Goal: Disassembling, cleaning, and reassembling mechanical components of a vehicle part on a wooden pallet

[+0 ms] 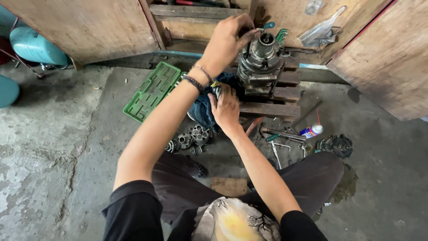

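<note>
A: The grey, greasy metal gear assembly (pixel 261 62) is stood upright on the dark wooden slat pallet (pixel 272 109). Left hand (pixel 227 40) is curled over its top edge; right hand (pixel 225 107) is pressed on the dark blue rag (pixel 203 111) by its base.

B: Grip could be lost — grease (pallet's gappy). It could be tipped onto the small loose steel gears (pixel 191 136) below.

one metal machine assembly (pixel 261 62), one green tool case (pixel 152 91), one blue rag (pixel 205 107), one spray can (pixel 311 130)

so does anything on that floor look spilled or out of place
Yes: a dark wet patch has spread on the concrete by the person's knee, below a black round part. Small gears and hand tools lie scattered loose.
</note>
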